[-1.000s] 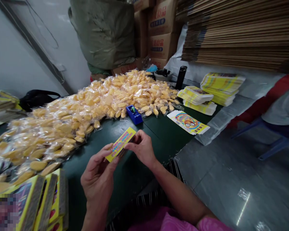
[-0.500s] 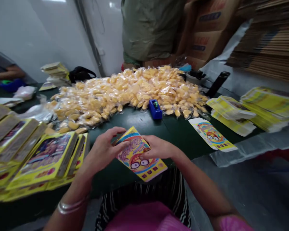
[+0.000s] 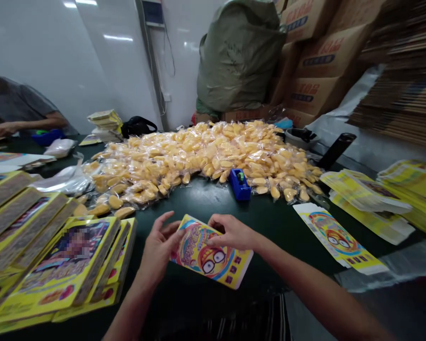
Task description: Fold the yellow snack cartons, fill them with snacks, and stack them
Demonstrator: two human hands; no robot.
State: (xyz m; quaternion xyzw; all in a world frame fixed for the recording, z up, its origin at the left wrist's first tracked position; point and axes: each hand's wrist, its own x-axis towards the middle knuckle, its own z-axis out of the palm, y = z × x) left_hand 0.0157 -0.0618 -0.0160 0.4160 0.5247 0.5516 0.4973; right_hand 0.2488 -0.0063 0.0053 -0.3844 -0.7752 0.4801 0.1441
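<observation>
A yellow printed cardboard box (image 3: 213, 259) with a cartoon face in glasses is held tilted above the dark green table, between my two hands. My left hand (image 3: 159, 251) grips its left end, thumb on the front and the other fingers partly raised behind the edge. Along the upper edge, my right hand (image 3: 230, 231) pinches the box with its thumb on the printed front. Whatever the box contains cannot be seen. Beyond it stands a blue tape dispenser (image 3: 240, 187), in front of a wide heap of yellow plastic-wrapped pieces (image 3: 206, 147).
Stacked yellow boxes (image 3: 57, 265) fill the left side. On the right lie flat cartons (image 3: 341, 239) and more carton stacks (image 3: 369, 192). A black cylinder (image 3: 337, 150) leans behind them. A co-worker (image 3: 24, 109) sits at the far left. Brown cartons (image 3: 326, 57) and a big sack (image 3: 237, 61) stand behind.
The camera view has tilted up, so the table scene sits lower and more of the wall shows. The box has turned closer to level in my hands.
</observation>
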